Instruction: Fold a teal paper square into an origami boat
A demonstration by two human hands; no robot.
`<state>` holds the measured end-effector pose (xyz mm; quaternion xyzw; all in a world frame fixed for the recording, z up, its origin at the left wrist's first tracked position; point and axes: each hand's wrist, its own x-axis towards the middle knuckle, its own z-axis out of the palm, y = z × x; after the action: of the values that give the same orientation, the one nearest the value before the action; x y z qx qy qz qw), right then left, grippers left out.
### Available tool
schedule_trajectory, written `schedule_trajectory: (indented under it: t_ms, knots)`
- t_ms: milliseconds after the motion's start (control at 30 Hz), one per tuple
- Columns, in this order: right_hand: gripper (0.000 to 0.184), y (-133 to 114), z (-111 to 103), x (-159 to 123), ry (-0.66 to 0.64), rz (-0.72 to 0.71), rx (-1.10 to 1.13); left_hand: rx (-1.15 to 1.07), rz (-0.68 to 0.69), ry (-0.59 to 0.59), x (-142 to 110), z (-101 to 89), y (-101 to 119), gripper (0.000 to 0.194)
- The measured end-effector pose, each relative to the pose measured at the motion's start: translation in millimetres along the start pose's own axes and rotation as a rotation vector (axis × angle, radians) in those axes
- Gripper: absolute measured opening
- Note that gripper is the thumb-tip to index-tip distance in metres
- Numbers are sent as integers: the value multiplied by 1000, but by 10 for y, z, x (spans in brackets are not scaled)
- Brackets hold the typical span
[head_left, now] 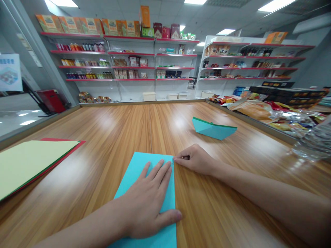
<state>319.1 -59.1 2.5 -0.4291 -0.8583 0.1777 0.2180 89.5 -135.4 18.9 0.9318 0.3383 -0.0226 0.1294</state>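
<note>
A sheet of light blue paper (129, 178) lies flat on the wooden table in front of me, its near end running out of view. My left hand (148, 198) rests on it palm down, fingers spread and the thumb reaching past the right edge. At the sheet's far right corner, my right hand (195, 159) pinches with thumb and forefinger, the other fingers curled in. The fingertips touch the corner of the paper. Beyond my right hand stands a folded paper boat (214, 131), blue with a green rim.
On the left lies a stack of coloured paper (33, 162), pale yellow on top with green and red below. A clear plastic bottle (314, 141) and packaged snacks (261, 110) are along the right side. Stocked shelves (129, 65) stand behind the table (111, 127).
</note>
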Motion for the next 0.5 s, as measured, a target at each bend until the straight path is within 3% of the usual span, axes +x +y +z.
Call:
schedule_trajectory:
  t_ms: [133, 200, 500]
  knots:
    - [25, -34, -4, -47, -63, -241, -7, -16, -11, -13, 4, -21, 7, 82]
    - [25, -46, 0, -57, -97, -293, 12, -21, -8, -19, 4, -30, 5, 82]
    - [32, -62, -40, 53, -74, 89, 54, -17, -8, -9, -4, -21, 2, 83]
